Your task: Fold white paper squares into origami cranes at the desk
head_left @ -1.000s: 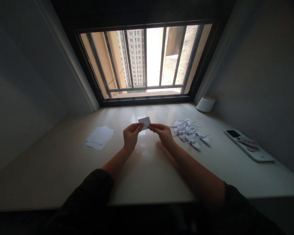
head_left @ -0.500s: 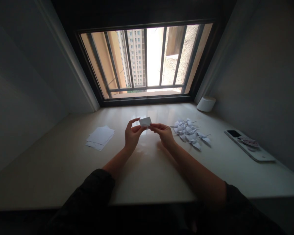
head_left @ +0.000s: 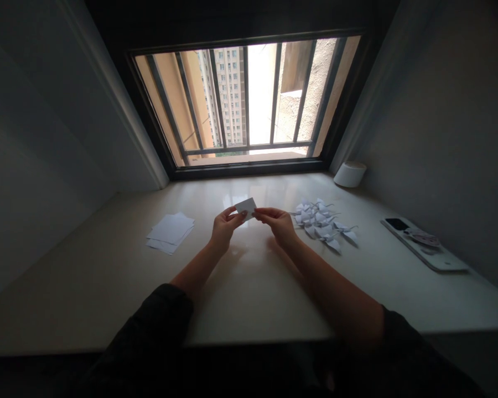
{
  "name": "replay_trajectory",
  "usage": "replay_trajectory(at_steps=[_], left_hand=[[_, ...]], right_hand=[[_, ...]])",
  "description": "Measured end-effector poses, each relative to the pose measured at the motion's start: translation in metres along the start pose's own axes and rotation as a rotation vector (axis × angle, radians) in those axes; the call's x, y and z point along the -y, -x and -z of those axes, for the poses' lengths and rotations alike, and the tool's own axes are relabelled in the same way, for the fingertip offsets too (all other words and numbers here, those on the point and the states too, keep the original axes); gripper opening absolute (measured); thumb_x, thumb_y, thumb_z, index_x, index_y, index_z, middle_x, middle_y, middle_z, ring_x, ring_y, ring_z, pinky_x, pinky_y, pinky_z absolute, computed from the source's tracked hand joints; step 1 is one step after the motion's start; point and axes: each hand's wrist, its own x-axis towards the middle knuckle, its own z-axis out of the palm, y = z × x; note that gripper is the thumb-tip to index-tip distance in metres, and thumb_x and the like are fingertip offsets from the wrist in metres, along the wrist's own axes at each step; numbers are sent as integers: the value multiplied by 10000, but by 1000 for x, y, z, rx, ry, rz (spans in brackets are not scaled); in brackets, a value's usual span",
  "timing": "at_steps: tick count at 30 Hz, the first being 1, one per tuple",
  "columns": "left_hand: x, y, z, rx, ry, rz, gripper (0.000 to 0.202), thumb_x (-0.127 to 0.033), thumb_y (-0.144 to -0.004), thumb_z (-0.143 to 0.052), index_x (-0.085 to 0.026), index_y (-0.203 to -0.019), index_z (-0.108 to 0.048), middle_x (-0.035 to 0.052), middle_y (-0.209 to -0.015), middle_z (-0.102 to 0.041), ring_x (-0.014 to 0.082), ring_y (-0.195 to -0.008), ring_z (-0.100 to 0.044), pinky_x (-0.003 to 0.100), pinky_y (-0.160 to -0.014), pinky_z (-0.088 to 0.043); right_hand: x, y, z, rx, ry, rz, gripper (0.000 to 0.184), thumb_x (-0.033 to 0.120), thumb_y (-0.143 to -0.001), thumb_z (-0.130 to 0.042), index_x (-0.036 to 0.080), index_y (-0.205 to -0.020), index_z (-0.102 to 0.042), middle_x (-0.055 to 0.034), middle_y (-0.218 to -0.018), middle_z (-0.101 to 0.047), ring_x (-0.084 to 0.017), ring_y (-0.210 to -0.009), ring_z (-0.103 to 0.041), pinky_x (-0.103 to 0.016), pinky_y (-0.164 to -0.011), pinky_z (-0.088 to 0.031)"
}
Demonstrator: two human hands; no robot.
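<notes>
A small folded piece of white paper point(head_left: 245, 206) is held up above the white sill, between both hands. My left hand point(head_left: 225, 225) pinches its left side, thumb across the front face and fingers behind. My right hand point(head_left: 277, 220) grips the right edge between thumb and fingertips. To the left lies a loose stack of white paper sheets point(head_left: 171, 230). Several folded white paper cranes point(head_left: 316, 218) sit in a cluster just right of my right hand, with thin pointed ends sticking out.
A phone point(head_left: 427, 249) with a ring-like attachment on its back lies at the right. A white cylindrical object point(head_left: 349, 174) stands in the back right corner. Behind the sill point(head_left: 249, 298) is a barred window point(head_left: 249, 163), with walls on both sides.
My left fingers have come down from the paper's upper left corner, and my left thumb now lies over its front. The paper has tilted slightly. My right hand keeps its pinch.
</notes>
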Motion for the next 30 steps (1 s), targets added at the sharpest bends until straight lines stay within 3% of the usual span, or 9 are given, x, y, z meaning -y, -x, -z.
replay_trajectory(at_steps=[4,10,16,24,30], left_hand=[[-3,2,0,32,4,39,384,-351,-557,-798,-135,-862,-708,76,-823,-715,193,-794,-655,366,-843,-488],[2,3,-1,-53,-39,-1,321,-365,-572,-785,-141,-787,-704,49,-762,-701,170,-761,-646,333,-805,-496],[9,6,-5,-36,-17,-17,288,-363,-592,-773,-144,-761,-696,41,-754,-697,157,-748,-636,327,-806,-487],[9,4,-5,-84,-68,-59,306,-383,-593,-766,-134,-762,-706,42,-745,-686,145,-719,-608,300,-746,-476],[7,1,-2,-130,-37,-9,331,-381,-570,-780,-131,-776,-706,56,-773,-686,155,-745,-615,296,-742,-476]], right_hand=[[-2,-3,3,6,13,-3,273,336,-509,-802,208,-741,-736,-38,-694,-718,-196,-712,-650,-330,-669,-490],[-7,-1,-1,31,-7,57,281,343,-553,-787,202,-782,-707,-30,-770,-709,-181,-744,-641,-317,-706,-497],[-10,3,-8,8,-74,79,375,334,-486,-822,213,-756,-592,15,-726,-665,-151,-681,-620,-292,-680,-486],[-14,0,-7,-87,-168,-136,456,284,-403,-846,206,-711,-519,68,-648,-595,-101,-597,-575,-226,-572,-423],[-10,1,-5,-64,-237,-269,407,249,-418,-848,204,-668,-530,63,-646,-598,-112,-643,-606,-228,-611,-431]])
